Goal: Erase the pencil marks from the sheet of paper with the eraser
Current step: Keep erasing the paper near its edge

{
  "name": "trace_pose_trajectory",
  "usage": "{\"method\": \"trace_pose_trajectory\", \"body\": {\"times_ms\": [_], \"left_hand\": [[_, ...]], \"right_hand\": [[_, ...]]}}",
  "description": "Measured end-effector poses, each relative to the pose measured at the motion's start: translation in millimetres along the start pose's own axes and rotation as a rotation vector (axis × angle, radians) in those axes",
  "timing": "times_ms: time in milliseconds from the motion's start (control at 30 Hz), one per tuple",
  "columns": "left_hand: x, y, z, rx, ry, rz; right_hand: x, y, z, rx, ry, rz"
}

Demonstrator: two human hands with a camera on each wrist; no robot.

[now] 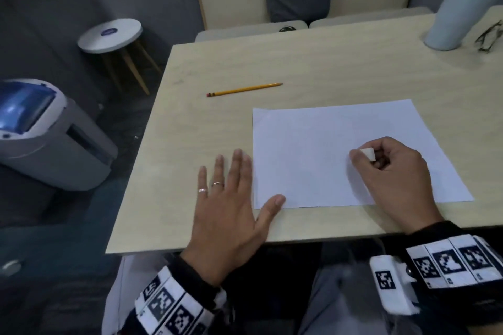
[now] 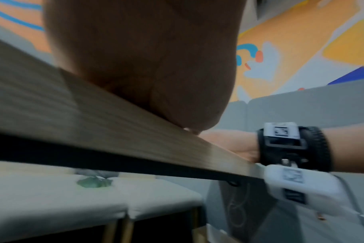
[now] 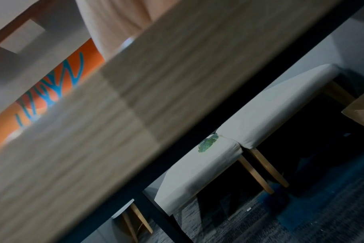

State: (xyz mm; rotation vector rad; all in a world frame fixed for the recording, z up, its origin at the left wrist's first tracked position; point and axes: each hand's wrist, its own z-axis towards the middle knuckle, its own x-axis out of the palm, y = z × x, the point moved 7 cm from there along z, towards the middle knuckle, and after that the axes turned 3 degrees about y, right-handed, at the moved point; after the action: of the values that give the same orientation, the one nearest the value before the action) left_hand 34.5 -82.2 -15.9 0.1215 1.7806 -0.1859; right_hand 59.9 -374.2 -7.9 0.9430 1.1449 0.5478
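Right now the right hand (image 1: 392, 171) pinches a small white eraser (image 1: 368, 153) between curled fingers (image 1: 356, 158), its lower end down on the sheet of paper (image 1: 313, 158) toward the sheet's right half. The left hand (image 1: 228, 207) lies flat with straight, spread fingers on the surface (image 1: 217, 62) just beside the sheet's left edge, its thumb tip on the near left corner; it holds nothing. Any pencil marks are too faint to make out from the head view.

By the look of it the eraser is a light, slightly soft block that grips paper well, so a pinch low on its sides, close to the rubbing end, should give most control. The sheet is thin, limp and easy to crease or drag; it likely needs a flat hand pressing it down near the rubbed spot, and the thumb on the corner may not be enough against hard strokes.

A yellow pencil (image 1: 245, 89) lies apart from the sheet, farther back on the pale wood-look surface. At the far right stand a grey tumbler (image 1: 454, 13) and a pair of glasses (image 1: 488, 37). Beyond are cream padded seats (image 1: 253, 27), a small round stool (image 1: 110, 35) and a grey machine (image 1: 49, 133) on the left; the wrist views show a bright orange wall (image 2: 291, 41), blurred.
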Motion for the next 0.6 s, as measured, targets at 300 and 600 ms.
{"method": "trace_pose_trajectory", "body": {"times_ms": [300,600], "left_hand": [[6,-76,-19,0.574,-0.028,-0.028],[-13,36,1,0.005,0.02,-0.005]], "right_hand": [[4,6,-2,-0.037,0.006,-0.074],[7,7,-3,-0.006,0.039,-0.111]]}}
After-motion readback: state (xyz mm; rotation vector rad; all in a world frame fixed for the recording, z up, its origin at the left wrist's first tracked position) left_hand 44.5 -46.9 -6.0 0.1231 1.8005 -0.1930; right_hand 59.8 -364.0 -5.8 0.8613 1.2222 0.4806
